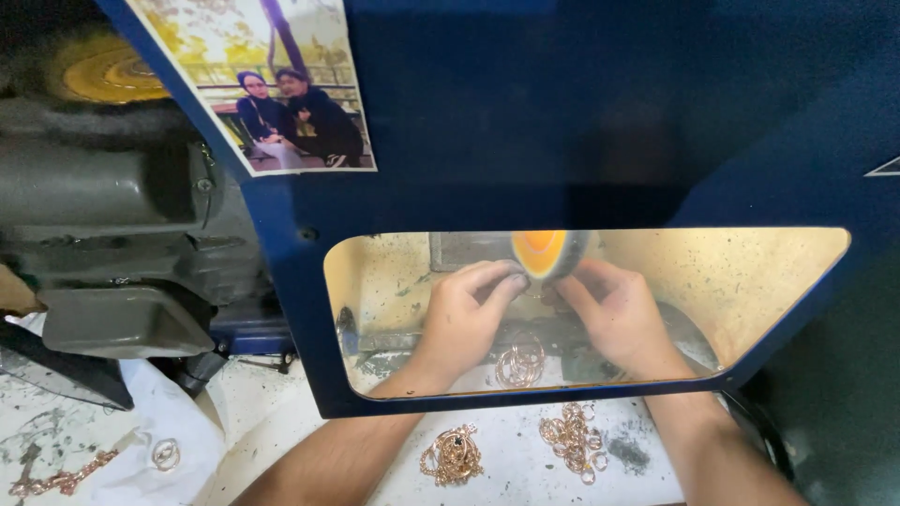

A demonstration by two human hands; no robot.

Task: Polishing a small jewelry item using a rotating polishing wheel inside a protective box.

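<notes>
landmark: the orange polishing wheel (541,253), seen through the clear window of the blue guard hood (562,122); every place below is read off that wheel.
left hand (469,314): just left of the wheel and a little under it, your fingers curled and pressed together, tips closed on something small right at the wheel's lower edge.
right hand (614,314): just right of the wheel, fingers bent inward toward the same spot, thumb tucked under; tips meet the left hand's tips below the wheel.
held piece: hidden between your fingertips at the wheel's underside; you cannot tell its shape from here. judging by what lies around, likely a small rose-gold ring or link.
handling, as a judgement: light, stiff, smooth metal, so likely slippery under polish; small enough to be snatched by the wheel. it probably wants a firm two-hand pinch by its edges, with only the face to be worked left bare.
ring bundle (520,365): below the wheel, inside the hood, between your wrists; thin hoops, loosely stacked.
pendant cluster (453,456): well below the wheel, outside the hood, on the speckled white bench (525,478), near your left forearm.
loose rings (570,440): below the wheel and slightly right, outside the hood, near your right forearm; fine and tangle-prone.
chain (61,481): far left and below, on the bench.
single ring (166,454): far left, on white cloth.
photo print (272,84): up and left of the wheel, stuck on the hood.
</notes>
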